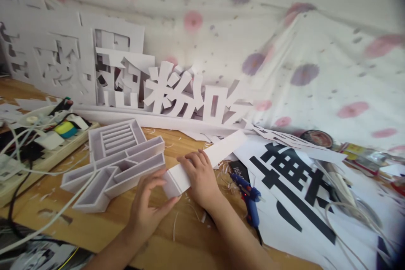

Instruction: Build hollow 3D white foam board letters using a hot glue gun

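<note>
A long white foam-board strip [226, 147] slants across the table's middle, its near end bent or joined into a box-like corner. My left hand [147, 198] grips that near end between thumb and fingers. From above, my right hand [201, 177] closes over the strip a little farther along, fingers curled on its far edge. Left of my hands lies a hollow white character [117, 162], open side up, with thin upright walls and several narrow slots. A blue hot glue gun [248, 198] rests right of my right forearm, a small red light showing on it.
A power strip [47, 152] with plugs and tangled cables lies at the left. White cut-out characters [174, 90] stand along the back wall. A printed sheet [265, 219] with black strokes, a tape roll [316, 138] and a dark phone-like device [239, 170] are at the right.
</note>
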{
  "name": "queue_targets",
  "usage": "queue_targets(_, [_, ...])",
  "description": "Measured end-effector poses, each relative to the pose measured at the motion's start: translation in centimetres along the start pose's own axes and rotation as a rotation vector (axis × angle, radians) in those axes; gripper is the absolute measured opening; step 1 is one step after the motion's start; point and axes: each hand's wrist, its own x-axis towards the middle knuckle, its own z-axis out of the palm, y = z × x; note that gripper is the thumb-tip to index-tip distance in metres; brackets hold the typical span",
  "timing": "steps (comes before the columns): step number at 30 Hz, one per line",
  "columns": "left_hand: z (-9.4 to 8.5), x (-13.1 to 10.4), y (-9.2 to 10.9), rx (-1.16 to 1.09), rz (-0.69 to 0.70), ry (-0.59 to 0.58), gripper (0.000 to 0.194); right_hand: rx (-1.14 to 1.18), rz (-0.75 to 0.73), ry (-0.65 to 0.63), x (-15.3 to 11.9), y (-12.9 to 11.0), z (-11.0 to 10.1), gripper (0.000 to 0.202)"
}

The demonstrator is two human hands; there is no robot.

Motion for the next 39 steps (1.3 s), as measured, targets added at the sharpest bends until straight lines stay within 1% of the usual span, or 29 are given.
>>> queue_targets(2, [0.3, -0.3, -0.3, -0.06, -0.033, 0.059, 0.038, 0.008, -0.05, 0.067, 0.5, -0.5, -0.1, 0.034])
queue_targets(5, [0.4, -0.3, -0.2, -0.127, -0.01, 0.164, 0.049, 0.012, -0.102, 0.121, 1.3, -1.3, -0.5, 0.029])
queue_targets(7, [0.2, -0.1, 0.1, -0.145, 0.007, 0.186, 0.054, 0.001, -0.112, 0.135, 1.6, -1.6, -0.9, 0.028])
queue_targets(10, [-0.4, 0.0, 0.6, -0.133, 0.003, 0.116, 0.052, -0.048, -0.132, 0.121, 1.8, -1.6, -1.9, 0.028])
queue_targets(14, [-1.5, -0.1, 1.0, -0.187, 0.017, 0.006, 0.046, -0.093, -0.205, 0.044, 1.6, -1.4, -3.4, 0.03])
queue_targets(16, [-2.1, -0.1, 1.1, -0.198, 0.0, -0.036, 0.044, -0.122, -0.23, 0.02, 1.7, -1.2, -3.9, 0.031])
queue_targets(19, [-3.2, 0.3, 1.0, -0.126, -0.005, -0.061, 0.045, -0.202, -0.232, -0.015, 2.3, -0.2, -4.2, 0.035])
queue_targets(22, [-4.1, 1.0, 0.5, 0.032, 0.059, -0.016, 0.043, -0.293, -0.181, -0.084, 3.7, 2.1, -3.7, 0.042])
queue_targets(23, [-4.3, 1.3, 0.4, 0.089, 0.082, 0.001, 0.042, -0.315, -0.138, -0.116, 4.2, 3.0, -3.5, 0.048])
queue_targets(25, [-4.4, 1.9, 0.2, 0.185, 0.115, 0.02, 0.039, -0.332, 0.019, -0.198, 5.1, 4.4, -2.9, 0.068])
queue_targets(27, [-4.2, 2.3, 0.0, 0.247, 0.124, 0.012, 0.038, -0.277, 0.181, -0.278, 5.5, 4.8, -2.5, 0.089])
queue_targets(28, [-4.0, 2.5, 0.0, 0.268, 0.12, -0.004, 0.038, -0.21, 0.23, -0.304, 5.4, 4.4, -2.4, 0.094])
queue_targets(29, [-3.8, 2.6, -0.1, 0.285, 0.113, -0.024, 0.04, -0.113, 0.237, -0.326, 5.2, 3.7, -2.4, 0.093])
queue_targets(30, [-3.5, 2.7, -0.2, 0.298, 0.102, -0.044, 0.041, 0.008, 0.219, -0.334, 4.9, 2.7, -2.5, 0.086])
queue_targets(32, [-3.0, 2.8, -0.5, 0.311, 0.088, -0.084, 0.044, 0.317, 0.116, -0.352, 4.0, 0.4, -2.7, 0.062])
queue_targets(33, [-2.8, 2.9, -0.5, 0.311, 0.09, -0.096, 0.044, 0.448, 0.107, -0.364, 3.5, -0.8, -2.6, 0.056])
queue_targets(34, [-2.6, 2.9, -0.6, 0.308, 0.099, -0.107, 0.045, 0.53, 0.133, -0.375, 3.1, -1.8, -2.5, 0.053])
queue_targets(36, [-2.4, 3.0, -0.8, 0.289, 0.121, -0.142, 0.048, 0.589, 0.239, -0.352, 2.4, -3.0, -1.9, 0.05])
queue_targets(37, [-2.4, 3.1, -0.9, 0.282, 0.131, -0.16, 0.051, 0.586, 0.297, -0.325, 2.2, -3.1, -1.5, 0.05])
queue_targets(39, [-2.8, 3.2, -1.5, 0.299, 0.125, -0.183, 0.058, 0.559, 0.389, -0.242, 1.8, -2.7, -0.7, 0.046])
